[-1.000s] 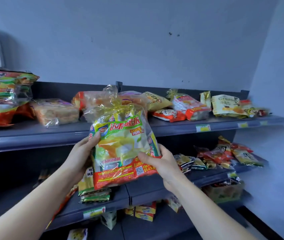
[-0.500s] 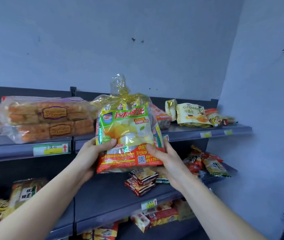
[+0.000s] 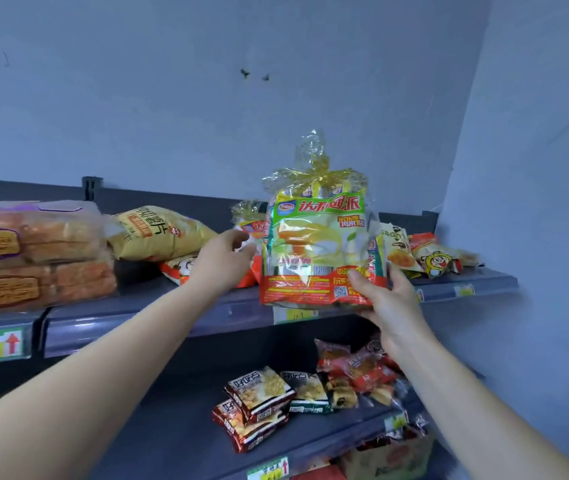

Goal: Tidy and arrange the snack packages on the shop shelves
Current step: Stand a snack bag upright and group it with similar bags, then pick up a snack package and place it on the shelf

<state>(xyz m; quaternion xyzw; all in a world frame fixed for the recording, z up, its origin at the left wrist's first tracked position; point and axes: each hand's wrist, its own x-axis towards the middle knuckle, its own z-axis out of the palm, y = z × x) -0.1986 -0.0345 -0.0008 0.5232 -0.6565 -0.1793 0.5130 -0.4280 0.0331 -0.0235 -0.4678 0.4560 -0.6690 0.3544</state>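
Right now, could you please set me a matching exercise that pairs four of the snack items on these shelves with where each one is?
Things:
1. green-and-red cake bag
2. stacked bread loaves
3. brown snack packets
4. cartoon-face packet

Places:
A. on the lower shelf
B. right end of the top shelf
C. gripped by the right hand
D. left end of the top shelf

Pairs: 1-C, 2-D, 3-A, 4-B.
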